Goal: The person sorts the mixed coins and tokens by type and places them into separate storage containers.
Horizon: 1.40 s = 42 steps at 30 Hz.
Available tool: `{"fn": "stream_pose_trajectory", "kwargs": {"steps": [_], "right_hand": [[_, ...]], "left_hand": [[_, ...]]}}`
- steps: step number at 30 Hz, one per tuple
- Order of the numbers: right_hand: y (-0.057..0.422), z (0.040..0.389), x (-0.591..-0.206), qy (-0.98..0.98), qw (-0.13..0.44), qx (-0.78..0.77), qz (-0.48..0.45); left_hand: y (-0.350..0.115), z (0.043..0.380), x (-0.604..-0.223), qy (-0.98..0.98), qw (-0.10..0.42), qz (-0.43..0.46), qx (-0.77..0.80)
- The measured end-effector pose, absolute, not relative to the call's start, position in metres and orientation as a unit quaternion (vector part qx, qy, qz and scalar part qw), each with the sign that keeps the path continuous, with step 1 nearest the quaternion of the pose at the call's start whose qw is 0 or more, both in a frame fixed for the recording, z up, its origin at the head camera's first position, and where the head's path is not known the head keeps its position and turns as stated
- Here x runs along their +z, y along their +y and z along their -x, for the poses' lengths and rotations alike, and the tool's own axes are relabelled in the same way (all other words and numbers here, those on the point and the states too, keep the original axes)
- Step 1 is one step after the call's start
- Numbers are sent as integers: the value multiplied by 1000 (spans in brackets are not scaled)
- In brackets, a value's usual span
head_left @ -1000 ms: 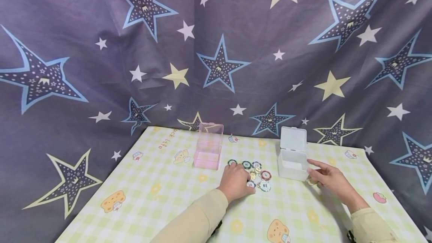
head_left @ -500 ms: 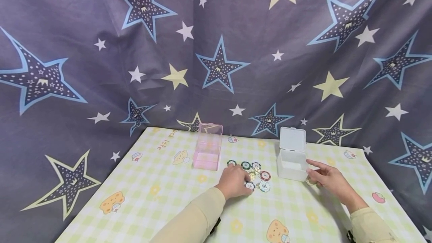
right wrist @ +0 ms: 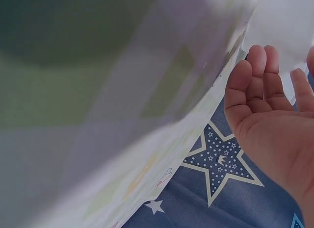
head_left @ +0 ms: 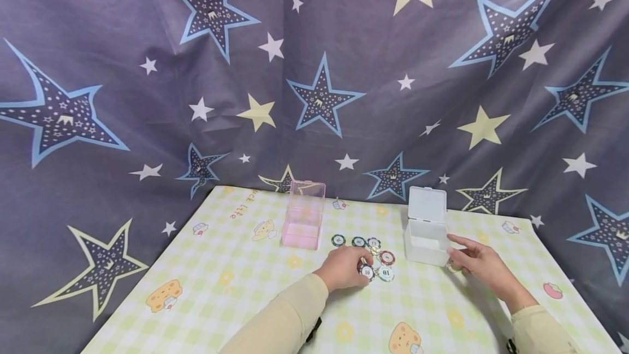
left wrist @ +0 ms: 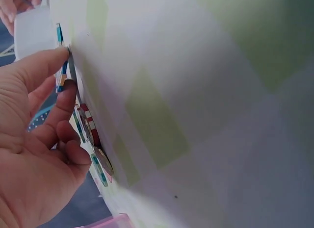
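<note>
In the head view my left hand (head_left: 344,268) is over the near left part of a spread of poker chips. Its thumb and index finger pinch the rim of a dark blue poker chip (head_left: 366,272) marked 10, whose blue edge (left wrist: 62,81) shows in the left wrist view. Close around it are a red chip (head_left: 387,257), a pale teal chip (head_left: 386,273) and some gold coins (head_left: 375,250). With relaxed fingers, my right hand (head_left: 479,263) touches the right side of a white lidded box (head_left: 426,253), its lid raised.
A clear pink box (head_left: 301,236) with its lid up stands left of the chips. Two green chips, one at the left (head_left: 338,240), and a dark chip (head_left: 374,242) lie at the back. Behind the checked tablecloth (head_left: 245,299) hangs a star-patterned curtain (head_left: 275,70).
My left hand has drawn slightly nearer, uncovering the green chip at the left. More of the dark blue chip's face shows at its fingertips. The right hand stays by the white box.
</note>
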State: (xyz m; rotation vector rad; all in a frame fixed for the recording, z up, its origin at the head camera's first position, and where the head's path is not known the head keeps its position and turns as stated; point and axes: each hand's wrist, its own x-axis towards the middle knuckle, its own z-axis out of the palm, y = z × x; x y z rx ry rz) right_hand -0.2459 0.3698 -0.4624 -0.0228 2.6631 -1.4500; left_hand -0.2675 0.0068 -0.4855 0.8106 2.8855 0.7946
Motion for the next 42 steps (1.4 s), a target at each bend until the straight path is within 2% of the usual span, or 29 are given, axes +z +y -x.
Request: {"fn": "stream_pose_trajectory", "kwargs": {"steps": [7,16,25,31,42], "right_hand": [[370,246,-462,879,58,-473,4],[369,247,-464,881,51,-470,3],[366,247,-463,885,44,-463,2],[367,247,-463,884,43,-465,3],[372,248,-467,885,58,-463,-10]], "left_hand": [[5,267,-482,918,47,-254,301],[4,266,-481,919,49,-253,297],[7,268,-479,904,81,-211,364],[15,278,-472,862,92,-169,469],[54,280,-447,825,42,-106,553]]}}
